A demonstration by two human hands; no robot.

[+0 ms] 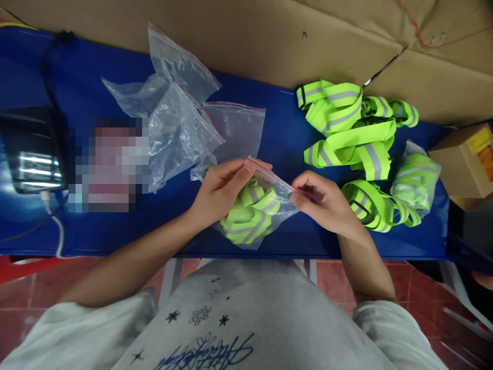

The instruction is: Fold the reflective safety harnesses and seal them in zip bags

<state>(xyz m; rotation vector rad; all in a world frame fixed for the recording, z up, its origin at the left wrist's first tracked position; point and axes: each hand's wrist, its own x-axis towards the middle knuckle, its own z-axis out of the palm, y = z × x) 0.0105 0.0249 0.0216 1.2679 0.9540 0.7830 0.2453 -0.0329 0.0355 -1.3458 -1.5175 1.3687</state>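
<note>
A clear zip bag (283, 208) with a red seal line lies near the table's front edge. Inside it is a bundled neon-yellow reflective strap (250, 216) with grey stripes. My left hand (225, 187) pinches the bag's top edge at its left end. At the other end of the same edge, the thumb and fingers of my right hand (318, 200) are closed on the corner. Loose reflective straps (350, 136) lie in piles beyond my right hand, and another strap (379, 205) rests just right of it.
Several clear zip bags (181, 123) are spread on the blue table (277, 113) at the left. A filled bag (416, 180) lies at the right, beside a cardboard box (464, 162). A black device (33, 149) with cables stands far left. Brown cardboard (250, 36) borders the back.
</note>
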